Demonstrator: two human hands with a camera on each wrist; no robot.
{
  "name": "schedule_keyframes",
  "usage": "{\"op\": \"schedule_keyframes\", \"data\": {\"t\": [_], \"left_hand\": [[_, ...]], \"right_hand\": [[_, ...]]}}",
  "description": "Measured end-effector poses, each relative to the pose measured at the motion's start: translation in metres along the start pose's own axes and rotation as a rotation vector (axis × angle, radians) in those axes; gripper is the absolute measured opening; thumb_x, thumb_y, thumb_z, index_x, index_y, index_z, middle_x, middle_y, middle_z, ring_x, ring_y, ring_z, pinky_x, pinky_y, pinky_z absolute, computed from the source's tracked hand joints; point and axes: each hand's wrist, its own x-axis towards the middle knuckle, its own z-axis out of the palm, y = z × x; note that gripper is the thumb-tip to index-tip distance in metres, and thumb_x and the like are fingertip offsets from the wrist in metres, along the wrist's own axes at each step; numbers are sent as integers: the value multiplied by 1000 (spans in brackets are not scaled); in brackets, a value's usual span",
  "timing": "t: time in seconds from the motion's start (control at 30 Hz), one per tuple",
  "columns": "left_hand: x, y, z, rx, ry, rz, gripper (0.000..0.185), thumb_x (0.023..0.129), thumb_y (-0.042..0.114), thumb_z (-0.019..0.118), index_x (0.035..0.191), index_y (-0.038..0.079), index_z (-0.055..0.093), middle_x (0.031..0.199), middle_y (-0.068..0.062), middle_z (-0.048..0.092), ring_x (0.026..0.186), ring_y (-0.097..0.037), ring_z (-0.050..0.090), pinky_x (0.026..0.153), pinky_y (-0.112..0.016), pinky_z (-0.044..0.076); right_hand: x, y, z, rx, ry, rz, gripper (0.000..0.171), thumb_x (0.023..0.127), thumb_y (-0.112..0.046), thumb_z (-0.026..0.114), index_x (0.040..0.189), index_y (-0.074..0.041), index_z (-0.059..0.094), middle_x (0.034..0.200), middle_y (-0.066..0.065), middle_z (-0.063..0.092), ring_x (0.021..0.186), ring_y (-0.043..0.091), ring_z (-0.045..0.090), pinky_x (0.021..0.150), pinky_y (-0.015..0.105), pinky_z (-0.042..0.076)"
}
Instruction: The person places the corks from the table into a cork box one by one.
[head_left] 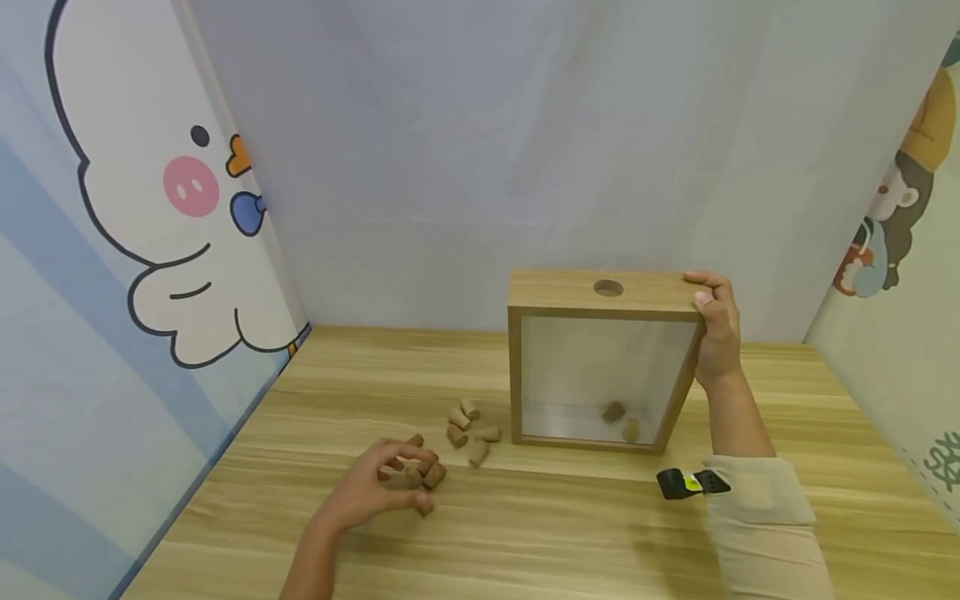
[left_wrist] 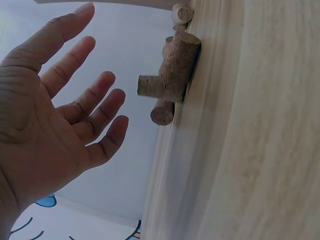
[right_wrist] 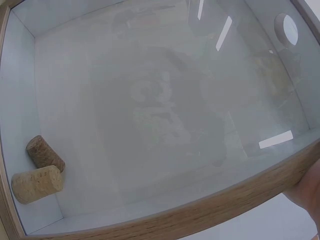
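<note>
Head view: the left hand (head_left: 375,492) lies low on the desk (head_left: 570,525), fingers loosely curved over a small cluster of corks (head_left: 420,475), touching them; whether it pinches any I cannot tell. In the left wrist view the left hand's fingers are spread and straight, with the corks just beyond the fingertips. The corks lie on their sides, long axes pointing different ways. A second group of corks (head_left: 468,431) lies between the left hand and the box. The right hand (head_left: 716,321) grips the top right corner of the upright wooden box (head_left: 600,292), fingers curled over its edge. The box stands tilted slightly, glass front toward the person, a round hole (head_left: 607,288) in its top. Inside, at the bottom, two corks (right_wrist: 40,175) lie touching on their sides.
</note>
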Motion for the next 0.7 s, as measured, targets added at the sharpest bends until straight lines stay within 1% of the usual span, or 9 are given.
{"op": "schedule_keyframes", "data": {"t": [0.1, 0.2, 0.3, 0.47, 0.6, 0.7], "left_hand": [[-4, -4, -3, 10, 22, -29, 47, 73, 22, 81, 116, 14, 62, 120, -10, 50, 103, -34, 46, 81, -48, 43], [-6, -9, -5, 22, 28, -49, 50, 73, 22, 81, 117, 12, 61, 116, -12, 49, 101, -33, 47, 78, -45, 45], [-5, -16, -7, 20, 15, -44, 49, 73, 20, 81, 116, 9, 60, 116, -14, 50, 100, -33, 49, 79, -46, 45], [0, -26, -9, 30, -29, -20, 41, 75, 18, 79, 110, 6, 61, 114, -15, 55, 101, -34, 53, 84, -49, 44], [6, -28, -10, 45, -50, -45, 37, 77, 20, 78, 108, 7, 62, 113, -13, 56, 97, -31, 55, 81, -46, 46], [9, -27, -10, 57, -50, -56, 33, 78, 17, 77, 106, 6, 62, 109, -11, 57, 93, -28, 57, 78, -42, 48]], "right_hand": [[0, 0, 0, 1, -3, -2, 26, 86, -24, 43, 105, -18, 59, 111, 10, 43, 93, 23, 41, 74, 38, 31], [0, 0, 0, 9, 1, -8, 25, 86, -24, 44, 105, -18, 59, 110, 10, 44, 91, 23, 41, 73, 37, 32], [1, 0, 0, 15, 5, -10, 25, 86, -24, 44, 104, -18, 59, 110, 10, 44, 91, 22, 42, 73, 36, 32], [0, 0, 1, 8, -1, -10, 26, 86, -24, 43, 105, -17, 59, 110, 10, 44, 92, 23, 41, 73, 38, 31], [-1, -1, 0, -1, -3, -6, 26, 86, -24, 43, 106, -17, 58, 111, 10, 43, 93, 23, 41, 74, 38, 31], [-1, -2, 0, -6, -5, 0, 27, 86, -24, 43, 106, -18, 58, 112, 9, 43, 93, 23, 41, 74, 38, 31]]}}
